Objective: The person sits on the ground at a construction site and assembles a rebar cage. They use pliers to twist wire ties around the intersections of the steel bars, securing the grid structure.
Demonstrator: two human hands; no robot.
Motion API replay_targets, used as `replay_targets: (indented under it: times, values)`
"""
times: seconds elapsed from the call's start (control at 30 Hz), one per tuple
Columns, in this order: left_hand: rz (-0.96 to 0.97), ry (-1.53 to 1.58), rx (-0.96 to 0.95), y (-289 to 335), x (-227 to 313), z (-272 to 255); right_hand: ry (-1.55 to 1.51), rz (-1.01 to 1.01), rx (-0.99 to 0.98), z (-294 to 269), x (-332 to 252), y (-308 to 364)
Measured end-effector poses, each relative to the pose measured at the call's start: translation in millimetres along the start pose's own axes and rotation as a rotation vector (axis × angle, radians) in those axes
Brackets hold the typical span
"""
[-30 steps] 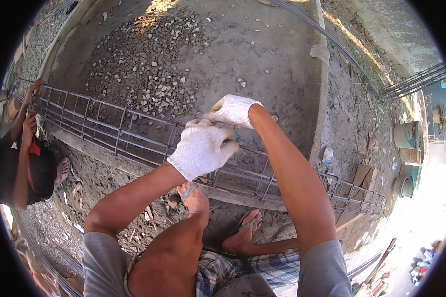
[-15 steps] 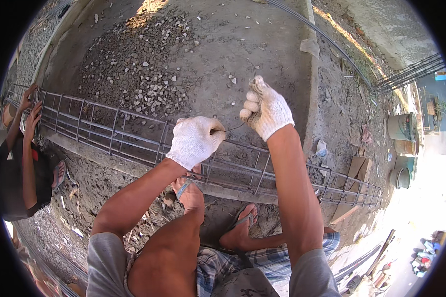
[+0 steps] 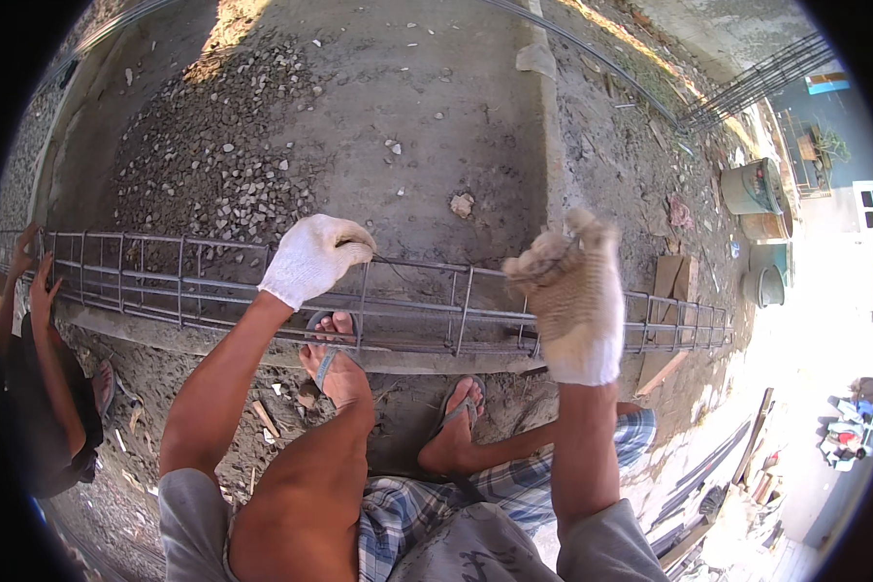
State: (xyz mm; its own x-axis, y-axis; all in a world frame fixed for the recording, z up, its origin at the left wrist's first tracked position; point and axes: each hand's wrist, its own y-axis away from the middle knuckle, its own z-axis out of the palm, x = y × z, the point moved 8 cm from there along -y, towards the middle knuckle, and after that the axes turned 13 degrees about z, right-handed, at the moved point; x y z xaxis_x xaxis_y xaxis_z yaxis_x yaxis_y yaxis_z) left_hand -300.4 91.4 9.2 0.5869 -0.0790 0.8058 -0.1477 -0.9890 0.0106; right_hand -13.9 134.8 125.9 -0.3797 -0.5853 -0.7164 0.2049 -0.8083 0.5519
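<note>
A long steel rebar cage (image 3: 409, 308) of bars and square stirrups crosses in front of me. My left hand (image 3: 315, 257), in a white knit glove, pinches a thin dark wire (image 3: 390, 261) at the cage's top bar. Right of it, my right hand (image 3: 574, 296) is raised over the cage, its dirty glove palm toward me. Its fingers look curled but are smeared by motion; whether wire is in them I cannot make out.
Grey gravel (image 3: 228, 155) lies on the concrete floor beyond the cage. At the far left a person's hands (image 3: 41, 281) touch the cage. Buckets (image 3: 752, 187) stand at the right, near more rebar (image 3: 761, 82). My sandalled feet (image 3: 338, 364) are by the cage's near side.
My right hand has moved right and down, away from the left hand, and turned its palm toward me. The left hand still pinches the wire. The whole view has shifted slightly.
</note>
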Motion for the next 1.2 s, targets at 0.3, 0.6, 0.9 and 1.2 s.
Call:
replay_targets:
  times: [0.3,0.6,0.9,1.2]
  values:
    - [0.027,0.007,-0.055,0,0,-1,0.990,-0.110,0.995,-250,-1,84]
    - [0.269,-0.184,0.162,21,19,2,0.601,-0.193,0.693,-312,70,43]
    - [0.260,-0.442,0.128,29,20,4,0.603,-0.409,0.814,-261,26,82]
    - [0.128,-0.279,-0.044,25,-8,1,0.386,-0.178,0.002,-143,-51,100]
